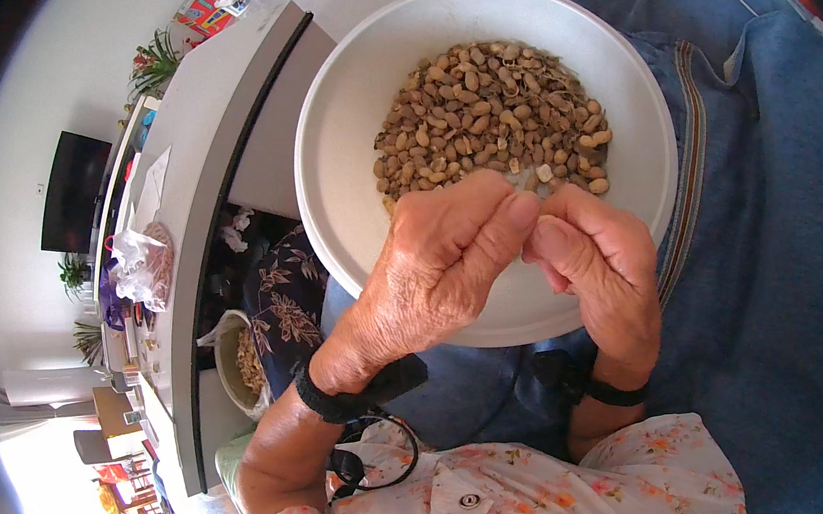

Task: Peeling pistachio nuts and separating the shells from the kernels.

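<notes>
A white round basin (339, 137) lies before me, holding a heap of unshelled peanuts (471, 108) with dry stems among them. Over its near side my left hand (449, 253) and my right hand (591, 245) meet, thumbs and fingertips pinched together. Whatever is between the fingertips is hidden by the fingers; it looks like a small peanut, but I cannot tell for sure. A pale piece of shell (544, 173) lies on the heap just beyond my fingers. Both wrists wear black straps.
A lined bin (231, 366) with peanut shells stands at the left, beside dark floral fabric (284, 300). A long table (216, 119) runs along the left, bearing a plastic bag (138, 267). Blue fabric (769, 219) spreads right of the basin. A black cable (409, 453) loops near my left forearm.
</notes>
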A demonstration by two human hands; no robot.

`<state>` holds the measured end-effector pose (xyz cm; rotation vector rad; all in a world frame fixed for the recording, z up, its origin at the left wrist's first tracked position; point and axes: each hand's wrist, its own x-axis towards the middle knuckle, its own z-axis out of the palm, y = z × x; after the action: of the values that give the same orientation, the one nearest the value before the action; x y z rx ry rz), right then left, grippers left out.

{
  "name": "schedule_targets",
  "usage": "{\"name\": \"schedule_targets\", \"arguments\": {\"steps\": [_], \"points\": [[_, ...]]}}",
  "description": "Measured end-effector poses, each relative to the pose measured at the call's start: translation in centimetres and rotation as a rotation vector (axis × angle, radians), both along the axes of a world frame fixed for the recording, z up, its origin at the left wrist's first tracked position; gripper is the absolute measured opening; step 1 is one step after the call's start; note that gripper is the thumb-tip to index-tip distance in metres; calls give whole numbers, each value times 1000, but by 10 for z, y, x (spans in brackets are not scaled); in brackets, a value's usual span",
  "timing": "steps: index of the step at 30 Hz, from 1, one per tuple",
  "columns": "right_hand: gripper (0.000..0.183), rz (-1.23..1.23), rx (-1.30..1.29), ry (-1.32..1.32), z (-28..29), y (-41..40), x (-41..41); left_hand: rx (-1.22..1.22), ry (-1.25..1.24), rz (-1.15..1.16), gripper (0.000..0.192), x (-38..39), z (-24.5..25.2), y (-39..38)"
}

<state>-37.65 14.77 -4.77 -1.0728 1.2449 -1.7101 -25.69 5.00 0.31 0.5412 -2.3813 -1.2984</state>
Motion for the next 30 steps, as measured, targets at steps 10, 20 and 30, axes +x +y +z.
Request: {"name": "schedule_targets", "arguments": {"steps": [10,20,30], "points": [[18,-82,-106,204,1,1,0,274,140,148,31,-3,-13,16],[17,-223,-165,369,2,2,4,643,149,250,30,-9,-6,25],[23,-180,-181,-126,-2,-1,2,940,331,262,33,-7,-14,22]]}}
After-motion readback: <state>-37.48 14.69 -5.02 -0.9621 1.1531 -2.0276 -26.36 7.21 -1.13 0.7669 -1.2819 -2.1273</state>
